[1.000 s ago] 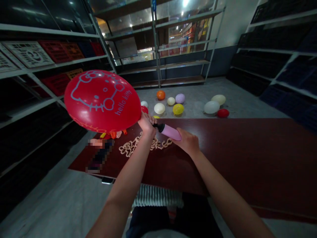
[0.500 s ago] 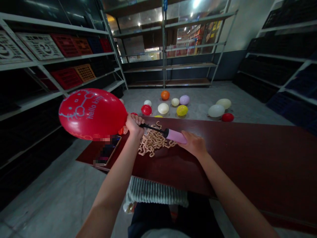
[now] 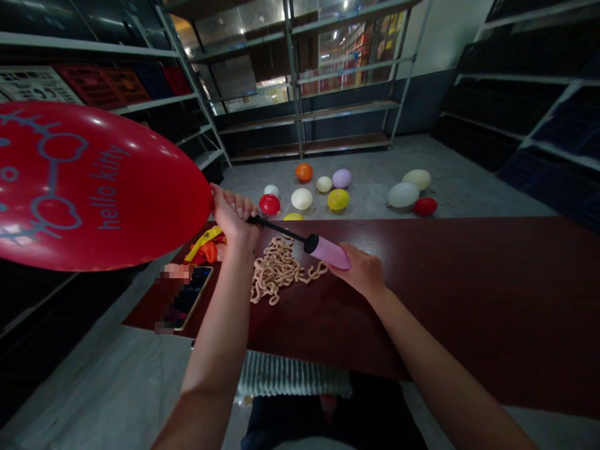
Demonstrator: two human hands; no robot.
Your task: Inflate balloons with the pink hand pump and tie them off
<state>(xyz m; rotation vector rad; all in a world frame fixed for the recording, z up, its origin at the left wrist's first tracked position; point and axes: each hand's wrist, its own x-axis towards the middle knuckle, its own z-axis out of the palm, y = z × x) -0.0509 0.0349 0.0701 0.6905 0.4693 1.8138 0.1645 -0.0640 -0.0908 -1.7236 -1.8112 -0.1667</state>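
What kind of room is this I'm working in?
Probably a storeroom or warehouse, judging by the tall metal rack at the back, the slatted plastic crates lined up on shelving at the left, and the plain grey floor, which looks like concrete.

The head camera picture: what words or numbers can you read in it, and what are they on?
"hello kitty": on the big red balloon, in blue-grey letters beside the drawing.
Phone screen: marks too small and blurred to read.
Small labels on the back shelves: too small to read.
I can't make out any numbers.
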